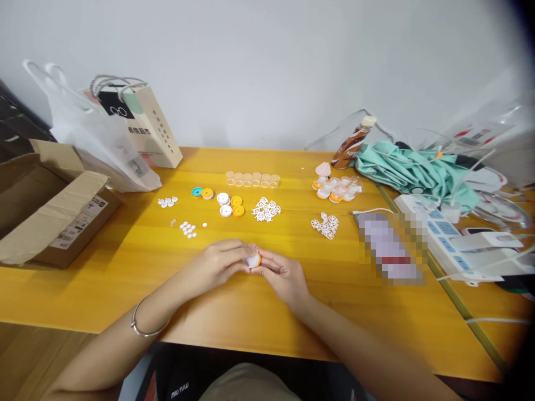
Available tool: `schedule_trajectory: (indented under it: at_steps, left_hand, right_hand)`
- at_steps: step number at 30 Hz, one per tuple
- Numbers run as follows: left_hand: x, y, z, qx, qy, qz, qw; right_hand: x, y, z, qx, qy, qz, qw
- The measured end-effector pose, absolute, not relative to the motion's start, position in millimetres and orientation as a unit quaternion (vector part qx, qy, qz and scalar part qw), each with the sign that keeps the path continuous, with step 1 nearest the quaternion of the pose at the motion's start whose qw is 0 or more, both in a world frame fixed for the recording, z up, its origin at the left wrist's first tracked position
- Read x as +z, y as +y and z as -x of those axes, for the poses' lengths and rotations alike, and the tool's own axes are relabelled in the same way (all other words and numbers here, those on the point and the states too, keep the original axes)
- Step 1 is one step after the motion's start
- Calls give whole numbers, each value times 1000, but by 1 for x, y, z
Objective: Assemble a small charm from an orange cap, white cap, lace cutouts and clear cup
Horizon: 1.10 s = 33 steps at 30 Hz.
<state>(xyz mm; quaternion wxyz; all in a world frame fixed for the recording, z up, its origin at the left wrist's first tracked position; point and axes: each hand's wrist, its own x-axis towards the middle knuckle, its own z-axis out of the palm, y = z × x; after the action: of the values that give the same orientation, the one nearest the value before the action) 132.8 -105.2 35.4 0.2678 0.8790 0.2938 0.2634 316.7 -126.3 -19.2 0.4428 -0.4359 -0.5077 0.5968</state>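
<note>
In the head view, a small white-and-orange round piece (253, 260) is pinched between the fingertips of the left hand (217, 264) and the right hand (283, 274), just above the desk (125, 267), with white and yellow discs (230, 205) lying beyond the hands.

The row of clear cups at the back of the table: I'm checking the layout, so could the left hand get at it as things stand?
Probably yes, once freed. The left hand shares a small white and orange piece with the right hand. Between it and the row of clear cups lie only low discs.
</note>
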Motion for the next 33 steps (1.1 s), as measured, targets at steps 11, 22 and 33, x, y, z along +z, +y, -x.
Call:
schedule_trajectory:
  at_steps: [11, 22, 33]
  left_hand:
    - [29, -94, -130, 238, 311, -873, 291]
    - [-6, -82, -138, 261, 391, -867, 167]
    - [-18, -81, -144, 261, 396, -869, 143]
  right_hand:
    - [-20, -114, -314, 666, -445, 413, 434]
    - [-22, -80, -350, 405, -629, 520, 414]
    - [-26, -34, -441, -2, -677, 696, 240]
